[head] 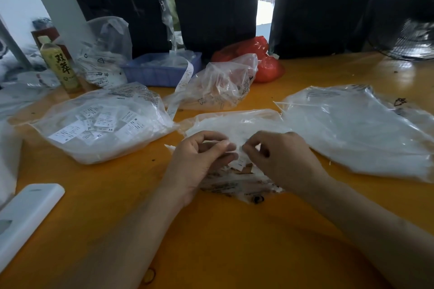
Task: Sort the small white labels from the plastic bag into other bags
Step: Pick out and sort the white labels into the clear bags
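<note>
A flat clear plastic bag (237,124) with black print lies in front of me on the orange table (211,230). Both hands rest on its near part. My left hand (199,159) and my right hand (284,159) pinch small white labels (239,162) between their fingertips. To the left lies a clear bag (101,124) with several white size labels inside. On the right lies a large clear bag (357,129), its contents unclear. A crumpled clear bag (218,84) sits behind the middle one.
A blue tray (162,69) with a white label strip (183,82) stands at the back, a red bag (258,58) beside it. A green bottle (62,65) stands at the back left. A white flat device (25,216) lies at the near left. A fan (404,40) is at the far right.
</note>
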`<state>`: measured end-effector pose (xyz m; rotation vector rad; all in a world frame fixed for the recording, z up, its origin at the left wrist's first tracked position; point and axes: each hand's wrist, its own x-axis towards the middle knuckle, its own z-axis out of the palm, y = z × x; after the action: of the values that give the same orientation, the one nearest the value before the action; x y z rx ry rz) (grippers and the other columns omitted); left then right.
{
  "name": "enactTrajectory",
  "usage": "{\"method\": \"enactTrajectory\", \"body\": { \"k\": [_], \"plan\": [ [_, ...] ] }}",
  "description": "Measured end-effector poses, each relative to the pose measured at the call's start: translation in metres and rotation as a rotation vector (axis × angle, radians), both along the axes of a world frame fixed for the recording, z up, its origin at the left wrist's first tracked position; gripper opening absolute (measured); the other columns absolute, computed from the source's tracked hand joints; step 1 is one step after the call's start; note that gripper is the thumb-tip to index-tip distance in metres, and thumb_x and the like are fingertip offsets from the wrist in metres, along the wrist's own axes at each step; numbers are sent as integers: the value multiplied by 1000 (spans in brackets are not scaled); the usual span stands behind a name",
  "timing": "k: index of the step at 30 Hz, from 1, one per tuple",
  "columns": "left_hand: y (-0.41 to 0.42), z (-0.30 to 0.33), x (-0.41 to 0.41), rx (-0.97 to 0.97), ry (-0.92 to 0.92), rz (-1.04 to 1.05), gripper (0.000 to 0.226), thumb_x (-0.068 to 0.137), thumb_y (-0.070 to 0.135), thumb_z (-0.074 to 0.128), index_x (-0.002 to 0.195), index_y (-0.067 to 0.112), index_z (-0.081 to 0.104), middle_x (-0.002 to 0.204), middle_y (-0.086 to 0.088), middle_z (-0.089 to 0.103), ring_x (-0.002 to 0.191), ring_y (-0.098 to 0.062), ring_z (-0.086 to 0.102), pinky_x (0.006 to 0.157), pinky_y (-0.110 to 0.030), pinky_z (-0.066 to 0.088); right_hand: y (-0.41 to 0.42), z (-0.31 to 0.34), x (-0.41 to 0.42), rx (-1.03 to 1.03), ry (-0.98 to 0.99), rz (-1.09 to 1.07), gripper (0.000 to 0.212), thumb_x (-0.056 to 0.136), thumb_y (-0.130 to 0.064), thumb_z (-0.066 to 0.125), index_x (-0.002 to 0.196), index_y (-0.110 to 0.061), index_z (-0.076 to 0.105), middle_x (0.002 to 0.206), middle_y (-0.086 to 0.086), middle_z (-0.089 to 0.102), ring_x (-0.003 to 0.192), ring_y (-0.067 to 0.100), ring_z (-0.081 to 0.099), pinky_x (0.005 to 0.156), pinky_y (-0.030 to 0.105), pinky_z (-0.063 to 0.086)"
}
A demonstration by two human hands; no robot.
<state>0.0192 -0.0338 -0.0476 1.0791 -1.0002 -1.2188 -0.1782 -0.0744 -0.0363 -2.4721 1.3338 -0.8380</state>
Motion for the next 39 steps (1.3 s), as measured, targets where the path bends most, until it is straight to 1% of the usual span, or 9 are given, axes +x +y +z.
{"method": "enactTrajectory", "body": {
  "k": [3, 7, 9, 11, 14, 19, 25, 31, 39],
  "plan": [
    [0, 2, -1, 34, 46, 12, 12, 96, 26, 72, 95, 20, 83, 104, -16, 81, 99, -30, 79, 78, -24, 62, -1, 8, -5, 103, -398, -81, 18, 101, -42, 59, 85, -36, 65, 72, -26, 72, 36, 7, 55, 35, 21, 42],
    [0, 3, -3, 55, 89, 24, 24, 85, 34, 75, 98, 16, 83, 105, -16, 81, 98, -30, 79, 76, -25, 63, -1, 14, -11, 169, -646, -109, 19, 97, -48, 63, 92, -31, 71, 80, -21, 76, 59, 4, 72, 52, 23, 54],
    [1, 3, -3, 53, 78, 24, 28, 82, 32, 77, 102, 14, 83, 105, -15, 81, 97, -28, 80, 74, -25, 63, -3, 13, -13, 149, -655, -140, 9, 94, -36, 71, 100, -30, 70, 77, -20, 76, 67, 0, 72, 60, 22, 58],
    [1, 3, -3, 50, 66, 25, 32, 81, 30, 79, 106, 11, 82, 105, -14, 81, 97, -27, 80, 73, -25, 63, -4, 11, -13, 144, -640, -162, 21, 93, -28, 74, 111, -29, 64, 78, -21, 75, 72, -2, 72, 65, 28, 59],
    [1, 3, -3, 55, 73, 24, 34, 80, 28, 80, 108, 10, 80, 104, -14, 81, 97, -27, 80, 75, -22, 62, -4, 11, -13, 154, -639, -161, 38, 93, -28, 75, 124, -31, 54, 79, -22, 75, 76, -4, 71, 68, 25, 56],
    [1, 2, -1, 46, 83, 23, 38, 79, 24, 81, 112, 7, 71, 103, -17, 81, 94, -29, 80, 72, -22, 62, -5, 11, -14, 137, -632, -163, 28, 91, -27, 76, 115, -31, 62, 77, -19, 75, 74, 4, 71, 67, 25, 54],
    [1, 2, 0, 39, 104, -10, 32, 63, 28, 92, 90, 14, 83, 105, -19, 80, 97, -29, 80, 77, -22, 62, -5, 14, -15, 233, -692, -34, 27, 88, -24, 80, 109, -31, 64, 84, -16, 77, 79, 3, 74, 61, 15, 53],
    [2, 2, -1, 19, 50, -21, 37, 66, 31, 92, 97, 14, 83, 106, -17, 80, 99, -29, 79, 81, -23, 62, -5, 12, -16, 212, -749, 18, 5, 92, -23, 75, 95, -26, 72, 82, -9, 77, 75, 7, 73, 72, 17, 57],
    [4, 3, -3, 20, 37, -27, 37, 69, 26, 89, 101, 9, 82, 106, -17, 80, 99, -29, 79, 81, -22, 62, -2, 15, -14, 46, -615, -16, 14, 95, -24, 71, 93, -38, 66, 81, -20, 73, 78, 2, 72, 74, 20, 59]
  ]
}}
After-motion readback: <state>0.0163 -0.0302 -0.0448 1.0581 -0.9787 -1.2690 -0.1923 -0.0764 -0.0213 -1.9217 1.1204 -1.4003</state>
